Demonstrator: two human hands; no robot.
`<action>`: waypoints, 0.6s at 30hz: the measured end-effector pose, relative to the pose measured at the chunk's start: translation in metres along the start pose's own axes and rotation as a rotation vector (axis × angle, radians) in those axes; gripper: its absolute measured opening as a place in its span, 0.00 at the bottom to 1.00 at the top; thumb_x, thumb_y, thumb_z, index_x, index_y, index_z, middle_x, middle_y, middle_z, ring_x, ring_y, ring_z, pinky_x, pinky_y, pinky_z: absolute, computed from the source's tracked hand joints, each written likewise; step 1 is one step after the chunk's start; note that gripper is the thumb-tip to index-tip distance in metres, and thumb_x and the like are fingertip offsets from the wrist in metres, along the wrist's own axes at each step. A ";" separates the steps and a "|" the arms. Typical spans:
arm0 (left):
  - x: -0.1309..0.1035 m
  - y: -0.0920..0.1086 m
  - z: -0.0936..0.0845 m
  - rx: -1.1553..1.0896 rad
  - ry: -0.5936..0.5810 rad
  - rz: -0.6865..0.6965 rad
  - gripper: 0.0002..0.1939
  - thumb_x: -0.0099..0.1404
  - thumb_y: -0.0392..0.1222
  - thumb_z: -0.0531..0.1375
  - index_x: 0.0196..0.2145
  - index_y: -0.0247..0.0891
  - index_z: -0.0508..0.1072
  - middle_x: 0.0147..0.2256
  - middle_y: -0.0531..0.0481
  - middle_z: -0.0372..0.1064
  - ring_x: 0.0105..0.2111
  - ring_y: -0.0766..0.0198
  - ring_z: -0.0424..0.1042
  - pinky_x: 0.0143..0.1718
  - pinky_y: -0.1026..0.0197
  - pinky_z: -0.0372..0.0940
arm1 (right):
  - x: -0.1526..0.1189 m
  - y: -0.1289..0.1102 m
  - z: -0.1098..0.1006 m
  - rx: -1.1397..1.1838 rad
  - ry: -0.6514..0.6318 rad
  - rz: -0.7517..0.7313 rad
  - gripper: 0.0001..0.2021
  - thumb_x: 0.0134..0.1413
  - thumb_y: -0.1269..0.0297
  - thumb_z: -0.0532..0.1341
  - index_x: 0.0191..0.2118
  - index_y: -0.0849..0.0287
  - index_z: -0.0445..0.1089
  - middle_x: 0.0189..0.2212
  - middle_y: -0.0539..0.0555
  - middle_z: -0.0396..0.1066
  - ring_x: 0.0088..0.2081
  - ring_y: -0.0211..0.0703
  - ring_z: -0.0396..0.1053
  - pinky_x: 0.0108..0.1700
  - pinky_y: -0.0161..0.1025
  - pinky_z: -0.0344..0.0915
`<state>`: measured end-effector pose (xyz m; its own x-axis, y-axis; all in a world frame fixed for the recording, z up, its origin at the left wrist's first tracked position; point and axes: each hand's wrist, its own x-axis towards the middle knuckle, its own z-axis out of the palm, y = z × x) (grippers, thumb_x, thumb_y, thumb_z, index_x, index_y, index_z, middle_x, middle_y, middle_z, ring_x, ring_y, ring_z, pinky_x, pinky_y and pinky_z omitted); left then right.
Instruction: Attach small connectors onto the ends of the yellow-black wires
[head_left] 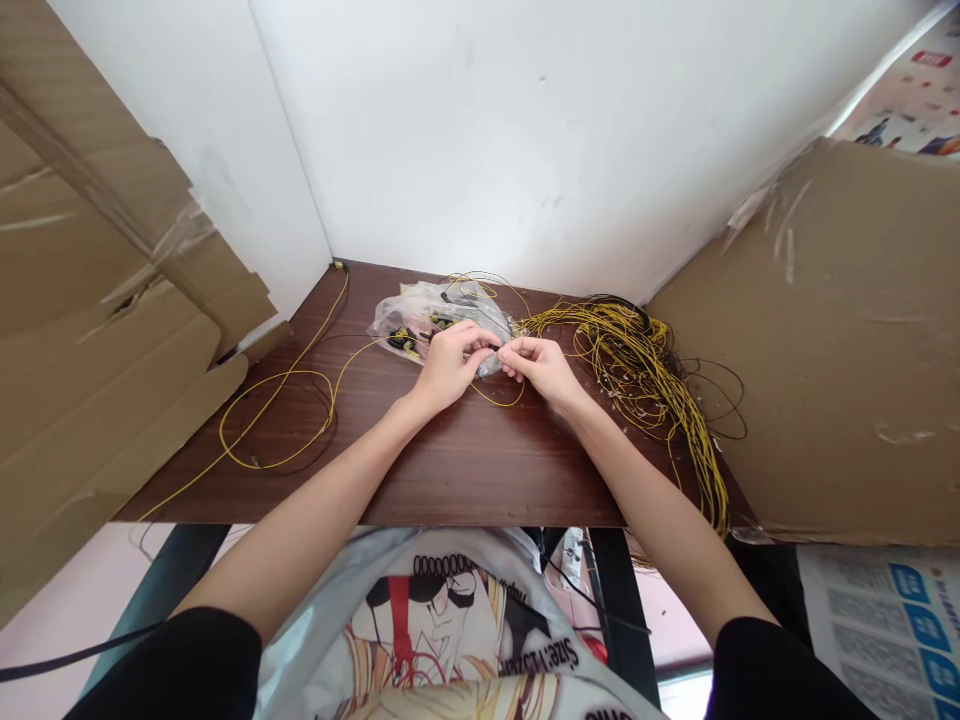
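Observation:
My left hand (pixel 454 362) and my right hand (pixel 547 368) meet fingertip to fingertip over the middle of the table. Both are closed in a pinch on a small black piece (pixel 494 348), mostly hidden by the fingers. A thin yellow wire (pixel 504 403) loops down just beneath the hands. Behind and partly under my left hand lies a clear plastic bag (pixel 390 315) with small black and yellow parts (pixel 403 338) in it. Right of my right hand spreads a large tangled bundle of yellow and black wires (pixel 622 345), hanging over the front edge.
The brown wooden table (pixel 480 475) backs onto a white wall (pixel 480 130). Cardboard sheets stand at the left (pixel 97 330) and right (pixel 840 340). One long yellow wire (pixel 274 465) curls across the table's left side. A printed cloth (pixel 435 640) covers my lap.

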<state>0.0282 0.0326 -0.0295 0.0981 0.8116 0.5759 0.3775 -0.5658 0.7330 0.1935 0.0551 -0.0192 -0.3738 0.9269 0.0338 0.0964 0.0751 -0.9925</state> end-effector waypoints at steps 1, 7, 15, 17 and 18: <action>0.000 0.001 -0.001 0.004 0.004 0.010 0.07 0.58 0.29 0.58 0.33 0.34 0.75 0.31 0.49 0.69 0.29 0.68 0.68 0.32 0.65 0.64 | 0.000 0.000 0.000 0.001 -0.006 -0.002 0.17 0.39 0.51 0.68 0.25 0.62 0.70 0.19 0.49 0.67 0.22 0.32 0.60 0.24 0.32 0.56; -0.001 0.002 0.001 -0.071 0.024 -0.034 0.07 0.59 0.32 0.58 0.33 0.35 0.76 0.31 0.48 0.74 0.30 0.66 0.71 0.33 0.64 0.66 | -0.001 0.001 -0.001 0.019 -0.015 -0.016 0.17 0.39 0.52 0.69 0.26 0.62 0.71 0.19 0.49 0.67 0.21 0.31 0.60 0.24 0.33 0.57; -0.001 -0.002 0.002 -0.146 0.036 -0.075 0.07 0.57 0.34 0.60 0.33 0.34 0.77 0.31 0.47 0.76 0.30 0.64 0.74 0.33 0.63 0.68 | 0.001 0.001 0.000 0.199 -0.007 0.067 0.15 0.35 0.54 0.72 0.23 0.62 0.72 0.17 0.48 0.67 0.20 0.30 0.59 0.24 0.33 0.55; -0.001 0.000 0.001 -0.117 0.031 -0.048 0.07 0.57 0.33 0.60 0.33 0.34 0.77 0.32 0.47 0.76 0.31 0.64 0.74 0.33 0.63 0.68 | 0.000 -0.001 0.001 0.261 -0.017 0.112 0.15 0.33 0.55 0.72 0.22 0.62 0.72 0.17 0.47 0.66 0.19 0.29 0.58 0.23 0.32 0.54; -0.001 0.001 0.000 -0.099 0.030 -0.035 0.07 0.58 0.34 0.59 0.33 0.35 0.77 0.32 0.47 0.76 0.31 0.64 0.74 0.33 0.63 0.67 | 0.000 -0.001 0.002 0.285 -0.020 0.131 0.15 0.32 0.56 0.73 0.22 0.62 0.72 0.16 0.47 0.66 0.19 0.28 0.58 0.23 0.32 0.54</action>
<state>0.0289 0.0311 -0.0295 0.0584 0.8271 0.5590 0.2869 -0.5503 0.7842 0.1914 0.0541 -0.0182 -0.3938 0.9141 -0.0963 -0.1164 -0.1535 -0.9813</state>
